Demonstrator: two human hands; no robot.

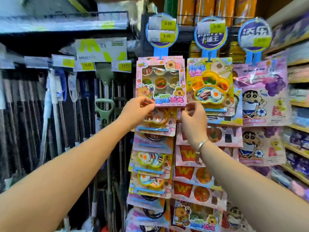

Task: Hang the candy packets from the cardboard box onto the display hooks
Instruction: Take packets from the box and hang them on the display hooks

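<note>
A pink candy packet (161,81) with a window of small gummy dishes hangs from the top left hook under a blue round price sign (161,29). My left hand (138,108) pinches its bottom left corner. My right hand (194,118), with a silver bracelet on the wrist, has curled fingertips on its bottom right corner. Beside it hangs a yellow candy packet (209,84). More candy packets (151,162) hang in columns below. The cardboard box is out of view.
Purple cartoon packets (262,91) hang on the right column. Shelves of packaged goods (299,114) line the far right. On the left, mops and long-handled tools (105,101) hang under yellow price tags (87,65). Orange packages (217,7) sit above the display.
</note>
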